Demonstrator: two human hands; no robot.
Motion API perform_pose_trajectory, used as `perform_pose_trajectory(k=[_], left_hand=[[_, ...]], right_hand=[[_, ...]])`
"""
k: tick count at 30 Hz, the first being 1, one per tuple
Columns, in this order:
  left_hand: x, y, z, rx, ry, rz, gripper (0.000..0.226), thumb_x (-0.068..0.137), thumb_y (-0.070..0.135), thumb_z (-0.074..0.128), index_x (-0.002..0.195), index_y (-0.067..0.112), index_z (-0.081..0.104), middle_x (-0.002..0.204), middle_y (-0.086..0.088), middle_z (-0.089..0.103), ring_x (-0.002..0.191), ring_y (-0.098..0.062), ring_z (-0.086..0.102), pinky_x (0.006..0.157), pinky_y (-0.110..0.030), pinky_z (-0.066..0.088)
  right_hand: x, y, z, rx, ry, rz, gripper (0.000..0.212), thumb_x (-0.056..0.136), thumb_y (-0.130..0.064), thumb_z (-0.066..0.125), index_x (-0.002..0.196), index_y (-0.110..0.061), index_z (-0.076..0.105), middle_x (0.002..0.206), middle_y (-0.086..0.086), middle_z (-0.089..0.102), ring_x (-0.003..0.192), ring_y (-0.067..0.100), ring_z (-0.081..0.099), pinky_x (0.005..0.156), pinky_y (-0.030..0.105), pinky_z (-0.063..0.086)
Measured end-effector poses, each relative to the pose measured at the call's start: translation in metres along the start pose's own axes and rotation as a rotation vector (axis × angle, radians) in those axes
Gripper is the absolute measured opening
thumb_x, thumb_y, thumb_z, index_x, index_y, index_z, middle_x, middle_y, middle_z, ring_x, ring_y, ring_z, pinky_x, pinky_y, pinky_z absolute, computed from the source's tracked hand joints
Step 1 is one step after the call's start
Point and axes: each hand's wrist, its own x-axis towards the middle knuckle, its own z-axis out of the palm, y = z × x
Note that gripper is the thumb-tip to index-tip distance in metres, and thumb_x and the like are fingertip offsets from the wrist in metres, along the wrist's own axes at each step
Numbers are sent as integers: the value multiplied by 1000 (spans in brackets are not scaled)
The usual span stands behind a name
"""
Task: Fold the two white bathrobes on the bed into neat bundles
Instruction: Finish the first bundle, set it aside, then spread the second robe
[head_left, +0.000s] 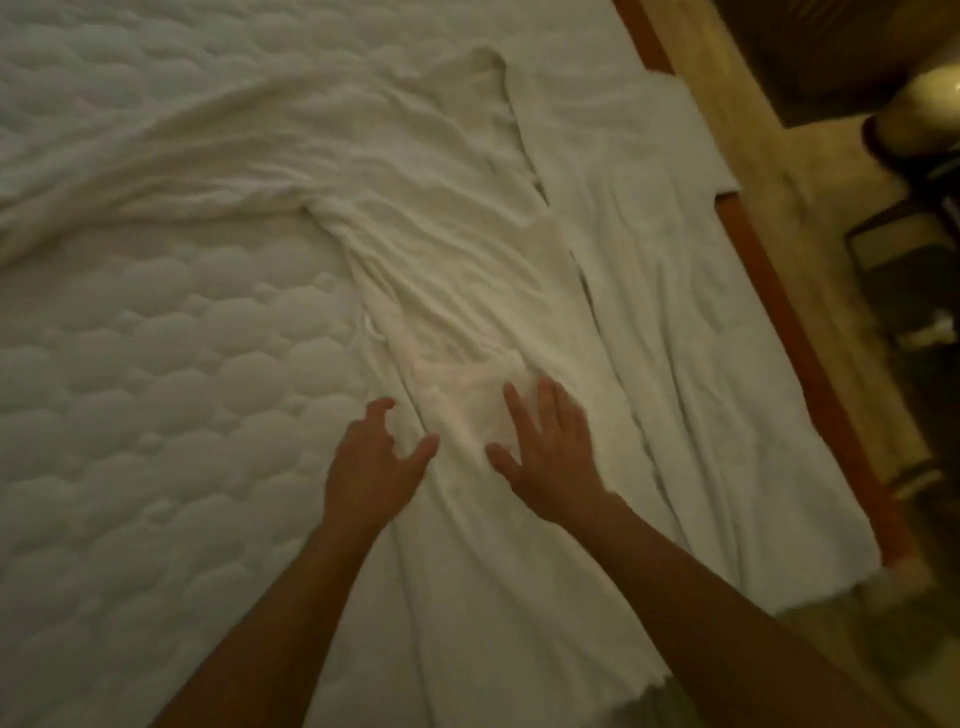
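While dim light blurs the finer detail, a quilted white mattress (130, 364) fills the left side, bare except for a long sleeve (156, 150) stretched flat across it. That sleeve belongs to the nearer bathrobe (457, 291), which lies wrinkled and lengthwise down the middle of the bed. Low on the robe's left edge, the left hand (376, 457) rests with fingers curled and slightly spread, thumb out, clasping nothing that can be seen. Just beside it, the right hand (550, 452) lies flat and open, fingers splayed, pressing on a small bunched patch of cloth (467, 395) that sits between the two hands. Further right, the second bathrobe (675, 291) is spread flat, touching the first along one edge. Beyond it runs a reddish wooden bed frame (779, 291), then tan floor (737, 130) and dark, indistinct furniture (914, 249).
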Motion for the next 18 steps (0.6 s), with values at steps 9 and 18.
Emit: perform_pose_trajectory(k=[9,18], left_hand=[[-147,-64,112,99,94,-201,95,81,55,72,157,41,17,134,-15,38,116,-36,49,97,-46,46],[-185,-40,167,437,157,139,68,85,24,72,147,21,45,157,-18,29,141,-39,30,110,-59,25]], right_hand=[[-213,68,77,45,-76,-35,72,101,-62,38,162,-30,15,168,19,4,155,39,8,119,59,13],[-224,108,37,233,103,8,56,96,-51,46,141,-18,56,140,16,58,123,32,59,102,50,49]])
